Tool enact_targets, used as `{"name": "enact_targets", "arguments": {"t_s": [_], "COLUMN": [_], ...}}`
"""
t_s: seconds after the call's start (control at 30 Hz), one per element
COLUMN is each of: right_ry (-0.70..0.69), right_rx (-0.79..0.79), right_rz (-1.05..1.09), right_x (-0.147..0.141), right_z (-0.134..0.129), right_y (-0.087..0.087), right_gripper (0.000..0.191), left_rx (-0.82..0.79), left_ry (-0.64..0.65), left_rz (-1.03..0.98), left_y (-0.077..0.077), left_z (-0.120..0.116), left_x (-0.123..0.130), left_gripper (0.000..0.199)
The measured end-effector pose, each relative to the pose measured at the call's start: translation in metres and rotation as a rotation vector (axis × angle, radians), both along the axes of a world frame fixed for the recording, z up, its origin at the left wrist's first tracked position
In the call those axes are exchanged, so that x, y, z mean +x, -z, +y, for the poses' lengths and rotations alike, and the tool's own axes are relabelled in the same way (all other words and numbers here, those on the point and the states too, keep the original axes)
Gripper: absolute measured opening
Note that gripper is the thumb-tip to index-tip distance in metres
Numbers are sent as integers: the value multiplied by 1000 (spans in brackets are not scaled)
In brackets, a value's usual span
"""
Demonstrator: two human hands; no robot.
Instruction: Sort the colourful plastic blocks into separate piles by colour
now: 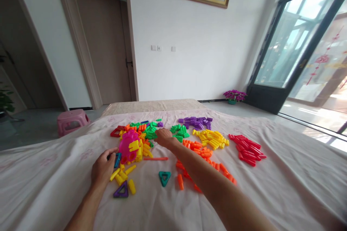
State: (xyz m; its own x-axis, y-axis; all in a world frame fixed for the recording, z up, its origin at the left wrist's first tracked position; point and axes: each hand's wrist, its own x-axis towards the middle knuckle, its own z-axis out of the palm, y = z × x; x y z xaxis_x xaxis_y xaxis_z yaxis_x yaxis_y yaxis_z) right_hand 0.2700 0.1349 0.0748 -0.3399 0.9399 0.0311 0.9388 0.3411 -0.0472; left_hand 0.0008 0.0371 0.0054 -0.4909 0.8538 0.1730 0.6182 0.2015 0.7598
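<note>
My left hand (103,165) is at the left edge of a pink plastic tray (125,147), its fingers curled against the rim. Yellow pieces lie on and against the tray. A blue frame-shaped piece (117,160) sits right beside the thumb. My right hand (164,138) reaches forward over the mixed pile, fingers bent down at the green plastic pieces (150,132). Its fingertips are partly hidden, so what they pinch cannot be made out. Orange pieces (141,127) and a red triangle (116,132) lie in the same pile.
Separate heaps of purple (199,122), yellow (213,139), red (247,149) and orange pieces (199,148) lie to the right. In front are a teal triangle (164,183), a purple triangle (117,192) and an orange stick (155,158). A pale cloth (151,209) covers the surface.
</note>
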Motion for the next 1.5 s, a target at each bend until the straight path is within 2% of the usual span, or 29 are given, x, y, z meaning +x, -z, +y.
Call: {"name": "enact_targets", "arguments": {"t_s": [0.13, 0.33, 0.43, 0.53, 0.67, 0.77, 0.9, 1.07, 1.17, 1.27, 1.37, 1.5], "right_ry": [-3, 80, 111, 81, -26, -104, -181, -286, -340, -220, -102, -150], "right_rx": [6, 97, 126, 99, 47, 21, -7, -95, -200, -186, -148, -72], "right_rz": [-13, 14, 79, 176, 279, 313, 334, 398, 446, 450, 363, 353], "right_x": [-2, 37, 45, 31, -3, -22, -33, -35, -29, -12, 5, 5], "right_z": [0, 7, 16, 29, 47, 52, 39, 8, -6, -16, -29, -55], "right_y": [6, -9, -14, -10, 1, 10, 24, 31, 24, 12, 0, -9], "right_gripper": [26, 33, 38, 41, 46, 42, 38, 34, 38, 49, 41, 33], "left_rx": [-7, 17, 49, 73, 152, 210, 235, 206, 189, 176, 159, 136], "left_ry": [10, -2, -4, -6, 4, 53, 111, 70, 69, 71, 101, 173], "left_rz": [-7, -10, -46, -100, -184, -240, -253, -249, -241, -236, -224, -185], "left_y": [2, 1, 0, -1, 1, 5, 8, 6, 3, 2, 4, 8], "left_z": [2, 2, 2, 1, 3, 7, 10, 5, 1, 0, 2, 8], "left_x": [-3, 0, 4, 6, 5, 4, 2, -1, -5, -8, -10, -10], "left_gripper": [35, 35, 39, 45, 54, 57, 54, 53, 50, 51, 54, 58]}}
